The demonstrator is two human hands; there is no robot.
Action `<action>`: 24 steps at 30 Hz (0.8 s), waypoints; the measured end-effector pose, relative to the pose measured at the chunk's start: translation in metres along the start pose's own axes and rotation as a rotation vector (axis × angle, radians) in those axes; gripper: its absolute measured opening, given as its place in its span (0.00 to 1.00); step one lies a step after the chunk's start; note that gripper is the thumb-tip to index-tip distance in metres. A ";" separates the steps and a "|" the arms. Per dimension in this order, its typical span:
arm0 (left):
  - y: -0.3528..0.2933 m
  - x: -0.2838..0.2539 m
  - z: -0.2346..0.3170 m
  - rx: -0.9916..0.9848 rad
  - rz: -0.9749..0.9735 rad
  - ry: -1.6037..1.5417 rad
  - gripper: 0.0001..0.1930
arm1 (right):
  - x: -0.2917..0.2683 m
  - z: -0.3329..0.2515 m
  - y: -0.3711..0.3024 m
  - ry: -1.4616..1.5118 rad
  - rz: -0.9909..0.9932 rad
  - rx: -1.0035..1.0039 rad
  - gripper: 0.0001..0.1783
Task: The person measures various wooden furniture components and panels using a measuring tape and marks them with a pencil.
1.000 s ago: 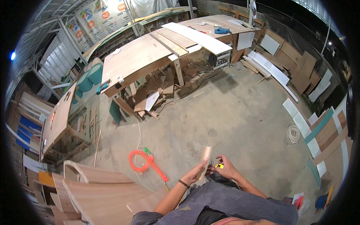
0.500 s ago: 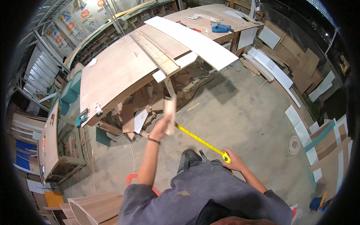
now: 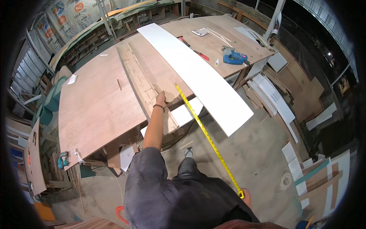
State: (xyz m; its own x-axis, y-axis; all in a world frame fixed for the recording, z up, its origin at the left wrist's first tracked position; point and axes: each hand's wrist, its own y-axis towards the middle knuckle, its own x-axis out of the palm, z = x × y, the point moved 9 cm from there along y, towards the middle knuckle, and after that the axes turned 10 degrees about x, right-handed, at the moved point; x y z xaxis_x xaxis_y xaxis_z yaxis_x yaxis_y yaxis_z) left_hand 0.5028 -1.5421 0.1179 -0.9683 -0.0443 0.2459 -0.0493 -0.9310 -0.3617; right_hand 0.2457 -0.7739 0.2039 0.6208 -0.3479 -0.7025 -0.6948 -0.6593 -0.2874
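My left hand [image 3: 161, 98] reaches over the workbench [image 3: 91, 103], its fingers closed on a flat piece of light wood [image 3: 168, 90]. By my right hip, my right hand [image 3: 247, 198] is closed on a yellow tape measure [image 3: 241, 194], partly hidden by my body. The extended yellow blade [image 3: 207, 136] slants up and left, its free end near the wood piece. Just right of that end lies a long white board [image 3: 190, 72] across the bench. To the left of my wrist runs a long, narrow wooden panel [image 3: 137, 74] with raised edges.
A blue power tool [image 3: 234, 57] and red-handled tools [image 3: 201, 55] lie at the bench's far right. A teal tool [image 3: 63, 159] is at the near left corner. Board offcuts [image 3: 320, 191] lean at the right, beside a coiled hose [image 3: 284, 181]. A red coiled hose [image 3: 121, 214] lies behind me.
I have stepped nearer the bench. My left hand has carried the wood piece forward over it. My right hand has drawn back, and more tape blade shows.
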 end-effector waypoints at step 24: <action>0.019 0.199 -0.045 0.342 -0.039 0.442 0.21 | 0.051 -0.193 0.312 -0.008 -0.314 0.083 0.38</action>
State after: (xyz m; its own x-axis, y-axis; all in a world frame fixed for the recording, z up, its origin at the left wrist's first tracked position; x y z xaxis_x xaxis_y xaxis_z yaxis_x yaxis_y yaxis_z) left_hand 0.2981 -1.5521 0.1192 -0.9815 0.0799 -0.1742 -0.0759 -0.9967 -0.0291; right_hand 0.1311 -1.1260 0.2042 0.8070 -0.1305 -0.5759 -0.4969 -0.6771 -0.5428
